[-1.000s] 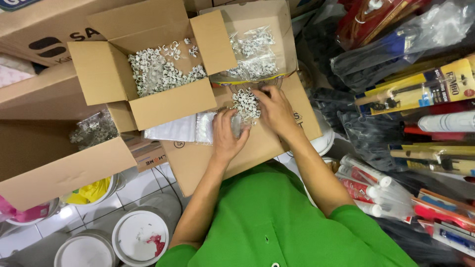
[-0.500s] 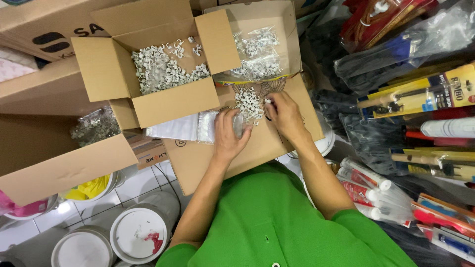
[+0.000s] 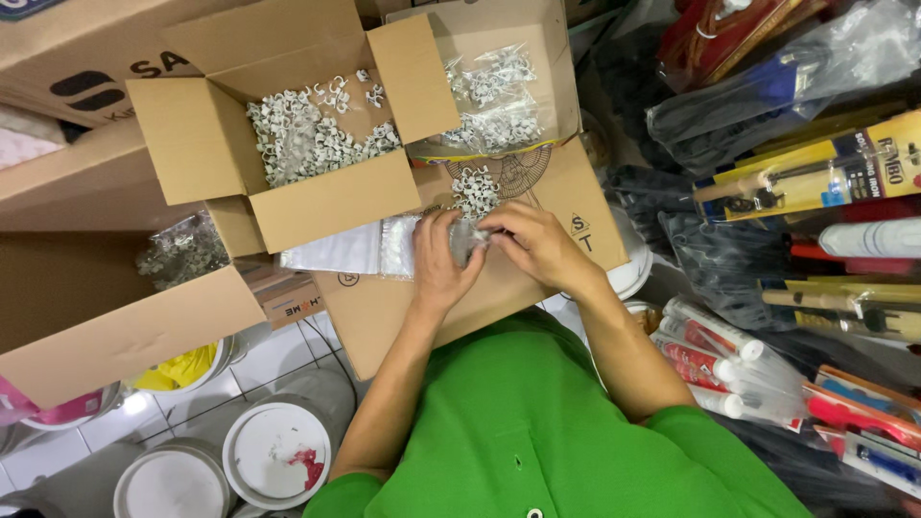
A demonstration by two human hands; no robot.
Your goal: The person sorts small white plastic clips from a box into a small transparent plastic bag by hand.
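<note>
The left hand (image 3: 436, 264) pinched the mouth of a small clear plastic bag (image 3: 413, 247) that lay flat on the cardboard sheet (image 3: 384, 307), fingers closed on its edge, while the right hand (image 3: 532, 245) met it at the opening with fingertips bunched, apparently closed on a few white cable clips, though exactly what they held was too small to tell. The bag's long axis ran left to right, its mouth pointing right toward the loose pile of clips (image 3: 473, 189) just beyond the hands. If the opening sagged or the pinch slackened, clips could have scattered over the sheet and rolled off its near edge to the tiled floor (image 3: 278, 355). The open box of clips (image 3: 307, 134) stood at the far left.
</note>
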